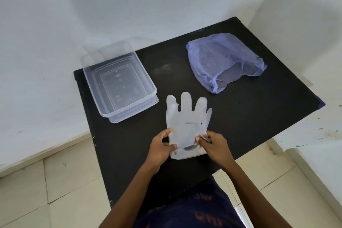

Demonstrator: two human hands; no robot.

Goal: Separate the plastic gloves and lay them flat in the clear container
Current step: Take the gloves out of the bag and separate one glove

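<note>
On the far left of the black bench (240,116) I see the clear container (103,87), a rectangular tub of rigid, glossy plastic with rounded corners; it looks empty, and there seems to be a second tub or a lid nested under it, though I cannot say which.

Right of it, at the near middle, the plastic gloves (187,116) lie flat, fingers pointing away from me. They are thin, milky, translucent film, lightly creased, and I judge them to be a stack, since I cannot count layers. My left hand (162,149) is closed on the cuff's left edge, thumb across the top of the film. My right hand (214,145) pinches the cuff's right edge, where the film bunches and lifts a little.

So I judge the step in hand to be the separating: working one layer loose at the cuff. The next move calls for a light rub between fingertips to break the cling, then a slow peel, because film this thin will likely stretch or drag its neighbour along.

At the far right sits a crumpled blue-violet plastic bag (224,61), sheer and wrinkled, well apart from the gloves.
</note>
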